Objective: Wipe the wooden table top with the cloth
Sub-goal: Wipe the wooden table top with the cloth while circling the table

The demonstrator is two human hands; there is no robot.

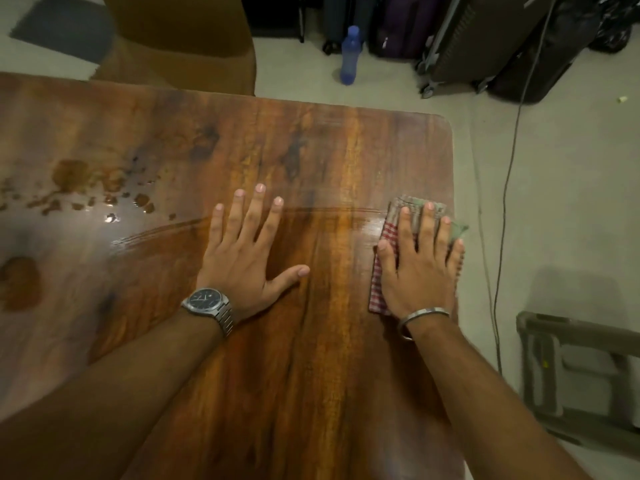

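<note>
Table (311, 150) right edge: right hand (419, 271) pressing cloth (379, 289).

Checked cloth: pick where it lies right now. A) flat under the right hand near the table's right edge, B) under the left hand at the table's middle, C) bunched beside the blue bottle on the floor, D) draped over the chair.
A: the checked cloth lies pressed under the right hand by the wooden table's right edge, while the left hand rests bare on the wood.
</note>
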